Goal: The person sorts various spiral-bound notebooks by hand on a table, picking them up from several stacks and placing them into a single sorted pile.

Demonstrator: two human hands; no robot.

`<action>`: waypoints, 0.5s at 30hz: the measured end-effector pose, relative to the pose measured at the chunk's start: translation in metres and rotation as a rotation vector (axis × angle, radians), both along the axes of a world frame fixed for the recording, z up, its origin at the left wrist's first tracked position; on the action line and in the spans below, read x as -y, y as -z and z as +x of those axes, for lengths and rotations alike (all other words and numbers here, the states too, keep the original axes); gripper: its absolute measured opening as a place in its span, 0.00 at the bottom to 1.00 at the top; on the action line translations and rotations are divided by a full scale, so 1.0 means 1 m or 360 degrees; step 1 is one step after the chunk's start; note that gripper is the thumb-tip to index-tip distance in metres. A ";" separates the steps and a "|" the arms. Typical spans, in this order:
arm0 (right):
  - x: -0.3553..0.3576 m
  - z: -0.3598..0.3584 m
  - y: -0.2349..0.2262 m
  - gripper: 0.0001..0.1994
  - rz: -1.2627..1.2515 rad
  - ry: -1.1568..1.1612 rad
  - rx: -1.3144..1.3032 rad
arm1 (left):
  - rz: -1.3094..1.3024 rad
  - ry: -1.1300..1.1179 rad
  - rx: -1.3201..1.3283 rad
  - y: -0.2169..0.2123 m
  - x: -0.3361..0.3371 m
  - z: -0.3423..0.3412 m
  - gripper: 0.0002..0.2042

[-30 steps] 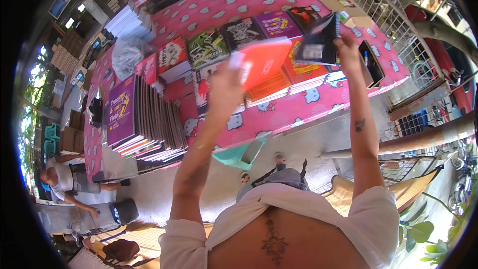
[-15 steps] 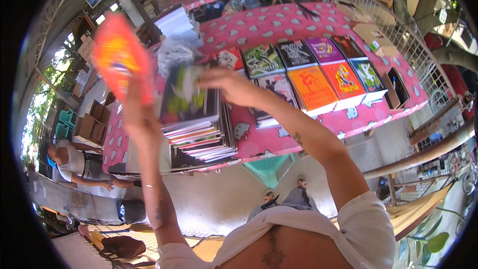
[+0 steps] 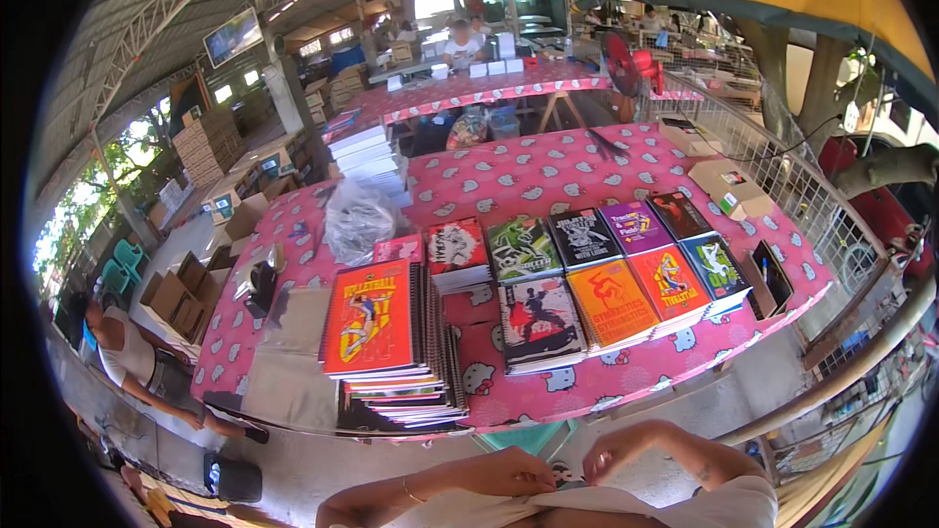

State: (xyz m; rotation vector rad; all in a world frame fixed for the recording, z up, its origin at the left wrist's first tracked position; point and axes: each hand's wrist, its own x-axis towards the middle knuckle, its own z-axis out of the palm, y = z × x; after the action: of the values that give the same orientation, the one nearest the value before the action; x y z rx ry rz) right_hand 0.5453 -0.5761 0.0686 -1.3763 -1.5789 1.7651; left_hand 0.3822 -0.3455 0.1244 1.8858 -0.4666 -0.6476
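Both hands are drawn back to my body, below the table's near edge. My left hand (image 3: 518, 472) is closed in front of my shirt; whatever its fingers hold, if anything, is hidden. My right hand (image 3: 623, 448) is beside it, fingers curled in, with nothing seen in them. Nearest on the table stands a tall pile of spiral notebooks (image 3: 403, 393), topped by a red-orange notebook (image 3: 367, 318) with a yellow figure on its cover. To its right lie two rows of notebook stacks, among them an orange notebook (image 3: 611, 301) and a black-and-white one (image 3: 540, 318).
A pink patterned cloth (image 3: 469, 181) covers the table. Clear plastic bags (image 3: 360, 220) lie by a white paper stack (image 3: 370, 161). A black box (image 3: 770, 282) and a cardboard box (image 3: 729, 188) sit right. A person (image 3: 137, 357) is at far left.
The red-orange notebook, held up in my left hand before, now lies on the pile. Both hands have pulled back from the table to my body. The view has tilted up.
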 end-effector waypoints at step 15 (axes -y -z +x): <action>0.046 0.029 0.028 0.21 -0.0041 -0.0152 -0.0309 | -0.0107 0.0427 0.0190 -0.025 0.041 0.070 0.15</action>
State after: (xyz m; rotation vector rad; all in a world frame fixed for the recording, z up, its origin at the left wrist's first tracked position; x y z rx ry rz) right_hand 0.5739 -0.6218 0.0401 -1.1186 -1.5440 1.9170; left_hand 0.4518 -0.3864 0.1489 1.8202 -0.8184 -0.6873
